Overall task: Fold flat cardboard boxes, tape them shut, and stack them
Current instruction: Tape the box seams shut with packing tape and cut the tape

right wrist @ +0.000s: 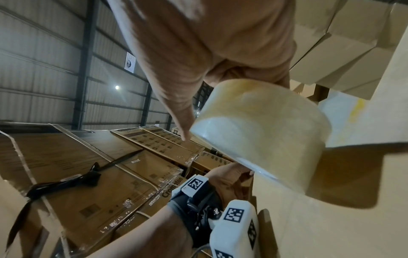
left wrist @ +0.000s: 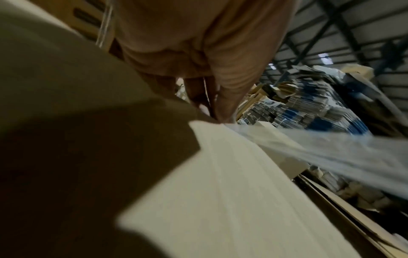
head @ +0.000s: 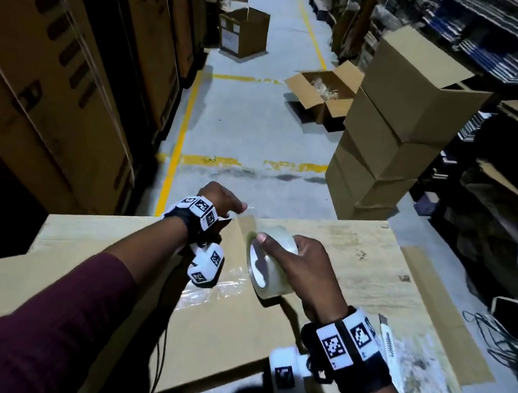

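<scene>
A folded cardboard box (head: 228, 328) lies in front of me on a cardboard sheet (head: 376, 267). My right hand (head: 304, 265) grips a roll of clear tape (head: 268, 266), seen large in the right wrist view as the tape roll (right wrist: 264, 137). My left hand (head: 226, 199) is at the box's far edge and pinches the free tape end. The left wrist view shows the left hand's fingers (left wrist: 223, 97) holding the tape strip (left wrist: 331, 153) at the box edge (left wrist: 220, 174). A stretch of tape (head: 222, 283) lies over the box seam.
A stack of closed boxes (head: 395, 130) stands ahead on the right. An open box (head: 322, 93) and another box (head: 244, 32) sit on the aisle floor. Tall cartons (head: 51, 58) line the left. A utility knife (head: 389, 341) lies by my right wrist. Cables (head: 508, 337) trail at right.
</scene>
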